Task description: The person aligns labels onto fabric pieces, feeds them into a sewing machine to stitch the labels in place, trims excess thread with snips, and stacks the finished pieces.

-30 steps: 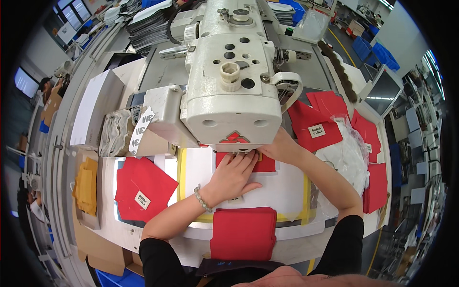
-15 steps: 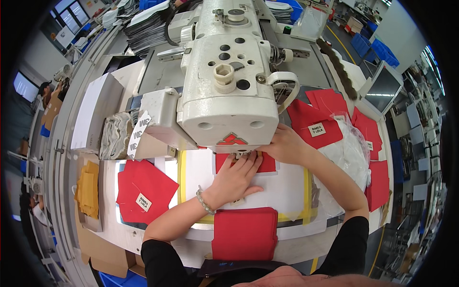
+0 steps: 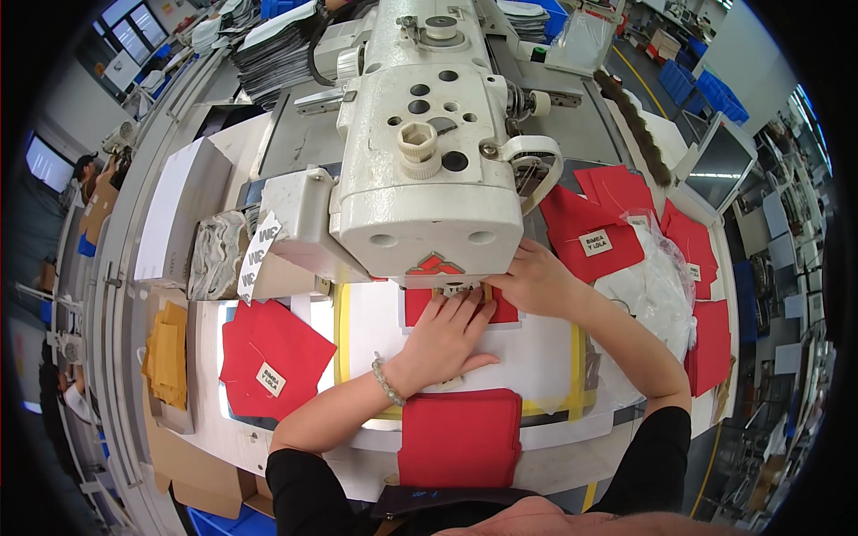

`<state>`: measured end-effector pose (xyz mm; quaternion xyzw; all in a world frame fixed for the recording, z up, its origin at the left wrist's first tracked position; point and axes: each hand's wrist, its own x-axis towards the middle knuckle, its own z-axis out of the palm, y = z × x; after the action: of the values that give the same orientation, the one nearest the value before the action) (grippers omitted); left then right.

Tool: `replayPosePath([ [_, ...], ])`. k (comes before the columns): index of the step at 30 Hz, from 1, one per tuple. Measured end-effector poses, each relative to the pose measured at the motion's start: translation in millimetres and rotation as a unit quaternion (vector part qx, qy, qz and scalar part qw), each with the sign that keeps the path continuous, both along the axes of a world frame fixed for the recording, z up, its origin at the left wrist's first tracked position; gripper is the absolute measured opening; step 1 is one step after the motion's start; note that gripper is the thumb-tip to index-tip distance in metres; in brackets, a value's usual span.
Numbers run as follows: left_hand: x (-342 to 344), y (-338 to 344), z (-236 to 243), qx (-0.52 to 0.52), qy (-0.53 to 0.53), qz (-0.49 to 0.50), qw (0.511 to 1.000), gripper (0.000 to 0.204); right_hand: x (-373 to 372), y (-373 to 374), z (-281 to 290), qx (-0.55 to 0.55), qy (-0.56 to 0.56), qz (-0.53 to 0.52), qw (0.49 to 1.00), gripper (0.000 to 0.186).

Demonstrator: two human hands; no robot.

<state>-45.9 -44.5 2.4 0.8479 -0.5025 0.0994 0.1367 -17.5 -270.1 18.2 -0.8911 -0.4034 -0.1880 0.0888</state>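
Observation:
My left hand point(image 3: 440, 344) lies flat with its fingers stretched over a red fabric piece point(image 3: 506, 308) beneath the head of a white sewing machine point(image 3: 429, 214). Just past its fingertips a small pale label point(image 3: 459, 289) with dark print shows on the fabric, half under the head. From the right, my right hand point(image 3: 534, 282) reaches in against the machine head, its fingers bent together by the label's right edge. The machine hides part of those fingers, and what they hold cannot be made out. A stack of red fabric pieces point(image 3: 460, 438) lies close to my body.
Labelled red pieces lie at left point(image 3: 277, 357) and right point(image 3: 590, 232). A clear plastic bag point(image 3: 648, 295) rests beside my right forearm. Farther left stand a box of yellow pieces point(image 3: 166, 353) and a long white box point(image 3: 183, 210). A small screen point(image 3: 717, 165) stands at right.
The label has come into view beyond my left fingertips, where metal machine parts showed before. My left hand has shifted slightly; the right hand stays by the machine head.

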Motion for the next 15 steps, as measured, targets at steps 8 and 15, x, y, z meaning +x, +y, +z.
replayPosePath([
  [8, -3, 1, 3, -0.019, 0.059, 0.005, 0.998, 0.073, -24, 5, 12, 0.018, 0.032, -0.045, 0.998, 0.025],
  [15, -6, 14, 12, -0.015, 0.072, -0.024, 0.997, 0.065, -32, 10, 12, 0.060, 0.081, -0.065, 0.993, 0.033],
])
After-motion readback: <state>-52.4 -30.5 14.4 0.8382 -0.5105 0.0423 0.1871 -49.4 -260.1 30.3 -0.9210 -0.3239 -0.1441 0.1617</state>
